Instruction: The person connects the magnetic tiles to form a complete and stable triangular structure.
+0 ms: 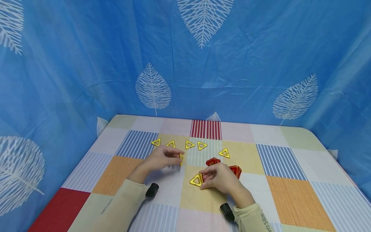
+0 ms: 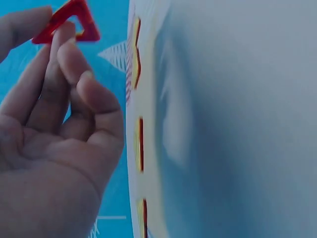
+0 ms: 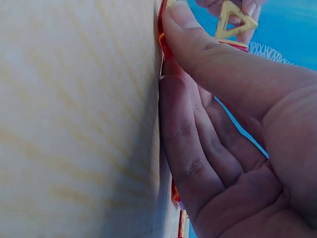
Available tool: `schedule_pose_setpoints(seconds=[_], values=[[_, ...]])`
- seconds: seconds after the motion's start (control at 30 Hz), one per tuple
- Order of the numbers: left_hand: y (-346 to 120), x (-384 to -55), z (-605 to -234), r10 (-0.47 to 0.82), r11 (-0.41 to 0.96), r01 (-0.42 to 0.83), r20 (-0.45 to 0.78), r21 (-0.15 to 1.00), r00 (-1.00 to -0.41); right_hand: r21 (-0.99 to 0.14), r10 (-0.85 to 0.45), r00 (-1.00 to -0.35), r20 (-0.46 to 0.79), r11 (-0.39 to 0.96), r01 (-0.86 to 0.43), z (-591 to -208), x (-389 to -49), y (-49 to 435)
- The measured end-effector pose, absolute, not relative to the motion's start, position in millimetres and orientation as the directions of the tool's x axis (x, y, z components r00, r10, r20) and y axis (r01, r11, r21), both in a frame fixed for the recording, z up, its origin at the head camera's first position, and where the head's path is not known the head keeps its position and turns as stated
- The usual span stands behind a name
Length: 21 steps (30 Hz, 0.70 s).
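Observation:
My left hand (image 1: 163, 158) is raised a little above the cloth and pinches a triangular tile (image 1: 181, 159) between thumb and fingertips. That tile stands edge-on in the head view; in the left wrist view its red face (image 2: 89, 27) shows, and the right wrist view shows its yellow face (image 3: 221, 25). Low over the table, my right hand (image 1: 218, 179) pinches the right corner of a yellow triangular tile (image 1: 196, 184) lying flat. Just beyond and beside this hand are a red piece (image 1: 212, 161) and a second red piece (image 1: 236, 170), the latter partly hidden by the hand.
Several loose yellow triangular tiles lie in a row farther back, from one at the left (image 1: 156, 142) to one at the right (image 1: 224, 153). A patchwork cloth (image 1: 292, 196) covers the table. Behind it hangs a blue curtain (image 1: 246, 64) with white leaf prints.

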<state>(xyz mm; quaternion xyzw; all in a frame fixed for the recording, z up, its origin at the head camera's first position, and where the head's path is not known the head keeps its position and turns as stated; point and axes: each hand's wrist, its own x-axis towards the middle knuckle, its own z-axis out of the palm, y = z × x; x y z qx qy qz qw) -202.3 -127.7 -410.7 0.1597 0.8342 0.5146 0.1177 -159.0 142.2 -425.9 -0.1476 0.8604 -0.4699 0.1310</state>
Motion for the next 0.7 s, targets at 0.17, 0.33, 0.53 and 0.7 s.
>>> schedule_pose_setpoints(seconds=[0.17, 0.33, 0.53, 0.7], values=[[-111, -197, -410, 0.536, 0.433, 0.24, -0.035, 0.869, -0.844, -0.845, -0.372, -0.924, -0.09, 0.519, -0.126, -426, -158, 142], [-99, -194, -412, 0.625, 0.439, 0.317, -0.032, 0.841, -0.78, -0.855, -0.382, -0.92, -0.085, 0.503, -0.13, -427, -159, 143], [-96, -193, -419, 0.656, 0.443, 0.339, -0.042, 0.83, -0.754, -0.815, -0.359, -0.931, -0.071, 0.559, -0.154, -429, -160, 141], [-95, -193, -424, 0.653, 0.433, 0.319, -0.05, 0.843, -0.755, -0.787, -0.343, -0.937, -0.065, 0.595, -0.163, -429, -160, 142]])
